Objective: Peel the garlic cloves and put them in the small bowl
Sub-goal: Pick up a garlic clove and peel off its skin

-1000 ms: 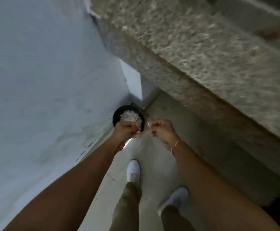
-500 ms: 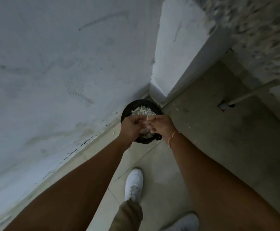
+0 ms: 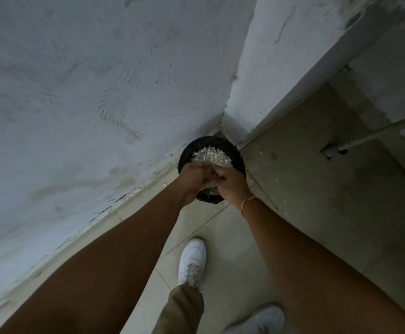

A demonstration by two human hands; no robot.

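A round black bin (image 3: 235,150) stands on the floor in the corner of the room, with a heap of pale garlic skins (image 3: 211,155) inside. My left hand (image 3: 193,177) and my right hand (image 3: 230,182) meet directly above the bin's near half, fingers curled and fingertips pressed together. Pale bits of garlic skin (image 3: 208,168) show between the fingertips. The hands hide the near part of the bin. No garlic clove and no small bowl can be seen.
A grey plaster wall (image 3: 100,92) runs along the left, and a white pillar (image 3: 257,80) forms the corner behind the bin. A ribbed hose (image 3: 377,132) enters a floor hole at right. Skin scraps (image 3: 260,153) dot the tiles. My white shoes (image 3: 193,259) stand below.
The view swung left from the stone counter edge to the corner and came closer to the bin. My hands, apart a second ago, have come together over the bin.
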